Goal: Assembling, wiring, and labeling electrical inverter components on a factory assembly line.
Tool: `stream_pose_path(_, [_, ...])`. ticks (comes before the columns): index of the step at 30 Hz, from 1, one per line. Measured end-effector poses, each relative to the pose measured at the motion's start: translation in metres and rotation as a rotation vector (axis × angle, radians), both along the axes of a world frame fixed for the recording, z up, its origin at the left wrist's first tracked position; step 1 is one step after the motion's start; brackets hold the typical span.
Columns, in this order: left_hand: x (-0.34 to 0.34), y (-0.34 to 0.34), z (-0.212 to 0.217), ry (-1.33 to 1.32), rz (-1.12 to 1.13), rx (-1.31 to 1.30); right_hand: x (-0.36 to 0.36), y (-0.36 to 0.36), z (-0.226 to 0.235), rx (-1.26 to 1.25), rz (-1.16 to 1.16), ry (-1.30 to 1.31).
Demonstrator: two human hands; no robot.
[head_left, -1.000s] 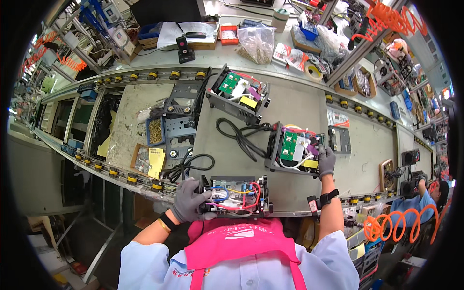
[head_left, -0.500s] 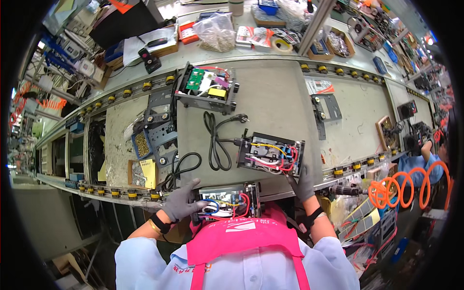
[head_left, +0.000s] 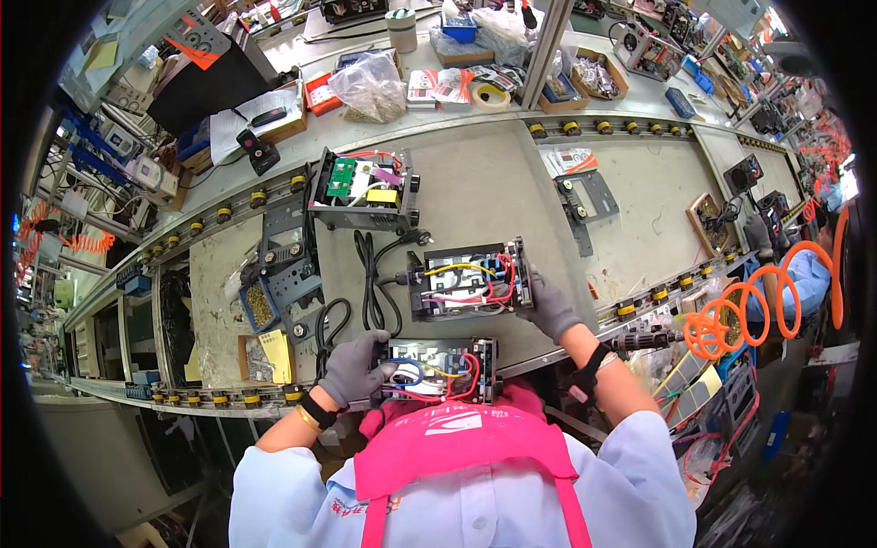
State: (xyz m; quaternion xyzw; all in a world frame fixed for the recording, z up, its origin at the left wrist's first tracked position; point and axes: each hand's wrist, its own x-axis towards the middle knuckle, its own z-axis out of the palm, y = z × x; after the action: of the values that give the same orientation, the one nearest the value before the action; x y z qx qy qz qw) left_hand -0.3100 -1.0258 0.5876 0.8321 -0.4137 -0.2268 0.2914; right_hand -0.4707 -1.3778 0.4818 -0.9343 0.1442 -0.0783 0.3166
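Note:
My left hand [head_left: 354, 368], in a grey glove, grips the left end of the near open-cased electronic unit [head_left: 448, 373], its thumb over the edge. Red, blue and yellow wires show inside that unit, which sits at the bench's front edge against my apron. My gloved right hand [head_left: 551, 310] is closed on the right end of a second such unit [head_left: 468, 283], lying on the grey board farther in. A coiled black power cord [head_left: 370, 290] runs from this unit's left end. The fingertips of my right hand are partly hidden behind the casing.
A third open unit with a green circuit board [head_left: 365, 194] stands at the back left of the grey board [head_left: 475, 183]. Dark metal brackets [head_left: 290, 279] and a blue tray of screws [head_left: 259, 306] lie left. An orange coiled hose with a power screwdriver [head_left: 644, 341] hangs right.
The second unit has shifted left and away from me with my right hand. The near unit has moved right and farther onto the bench edge with my left. My view has turned slightly.

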Motion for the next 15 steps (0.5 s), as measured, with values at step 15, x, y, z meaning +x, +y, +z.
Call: stream_pose_path(15, [0.246, -0.081, 0.029, -0.049, 0.415, -0.06, 0.198, -0.072, 0.08, 0.108, 0.103, 0.277])
